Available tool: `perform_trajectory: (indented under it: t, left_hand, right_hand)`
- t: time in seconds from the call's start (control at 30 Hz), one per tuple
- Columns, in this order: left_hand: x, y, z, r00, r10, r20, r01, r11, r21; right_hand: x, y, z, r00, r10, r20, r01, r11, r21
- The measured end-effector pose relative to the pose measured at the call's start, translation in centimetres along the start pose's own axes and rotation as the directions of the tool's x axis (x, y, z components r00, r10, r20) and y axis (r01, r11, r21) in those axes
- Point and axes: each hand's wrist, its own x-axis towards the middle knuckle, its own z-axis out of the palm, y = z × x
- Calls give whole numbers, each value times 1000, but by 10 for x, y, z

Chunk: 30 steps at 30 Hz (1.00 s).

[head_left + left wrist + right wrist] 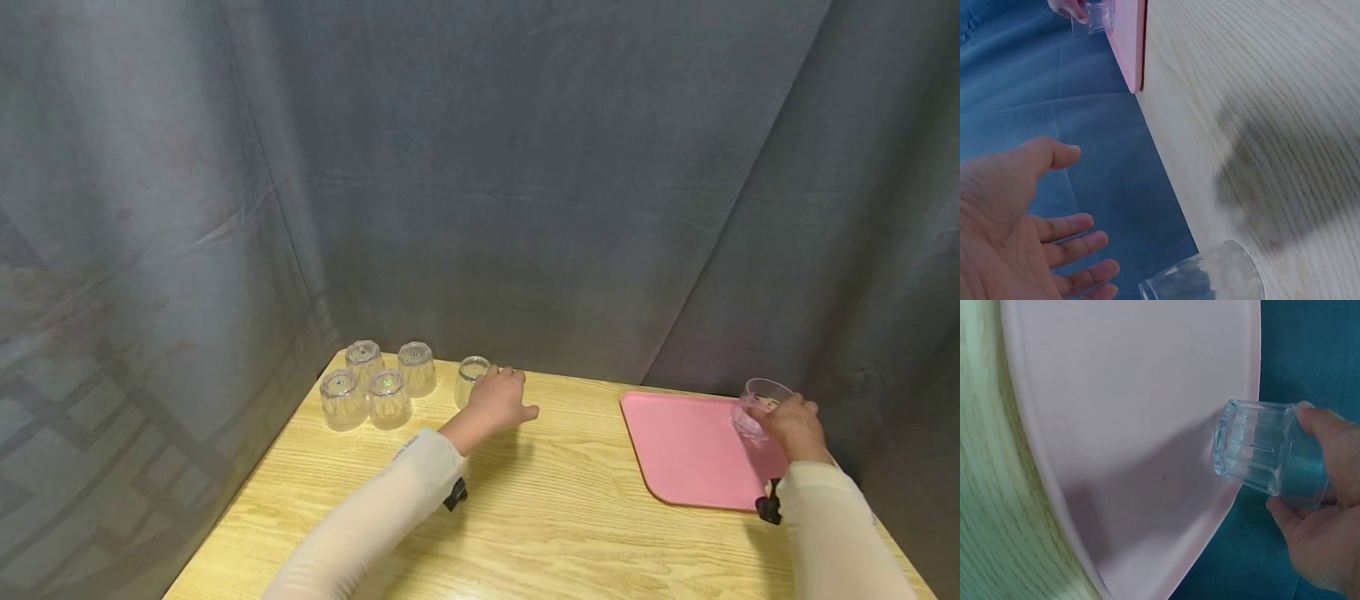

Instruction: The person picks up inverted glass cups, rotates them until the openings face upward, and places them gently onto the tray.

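Observation:
My right hand (797, 427) grips a clear drinking glass (1250, 447) near its rim, thumb on one side and fingers on the other. This glass is mouth up, its fluted base down at the far right part of the pink tray (693, 450). My left hand (498, 400) is held above the table with fingers extended and thumb apart, nothing in its grasp. Just beside it a single clear glass (467, 387) stands with its narrower end up, partly covered by the hand in the head view. In the left wrist view, that glass (1210, 278) sits below the fingertips.
Several upside-down fluted glasses (388, 402) stand grouped at the table's back left corner. Grey curtains (487, 183) hang close behind the table (555, 533) and along its left side. A dark strap piece (455, 493) shows at the left wrist.

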Motion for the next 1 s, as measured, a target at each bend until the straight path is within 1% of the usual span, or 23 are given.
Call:
perform_trajectory:
  t: [0.17,0.43,0.63,0.83,1.0]
  left_hand:
    - [0,-6,1,1000,-22,5,22,1000,0]
    - [0,-20,-6,999,-50,13,50,999,-15]
    - [1,-30,-9,998,-57,2,57,998,4]
    - [4,-37,-9,997,-76,-9,76,997,-10]
    - [8,-45,-8,995,-99,-15,99,994,-49]
  right_hand:
    - [2,1,0,1000,-5,2,5,1000,-6]
    - [5,1,2,1000,-3,-1,3,1000,7]
    - [6,2,2,1000,-4,-5,4,1000,-2]
    - [6,2,2,1000,6,-6,-6,1000,-3]
    - [5,1,0,1000,-6,-4,6,1000,-21]
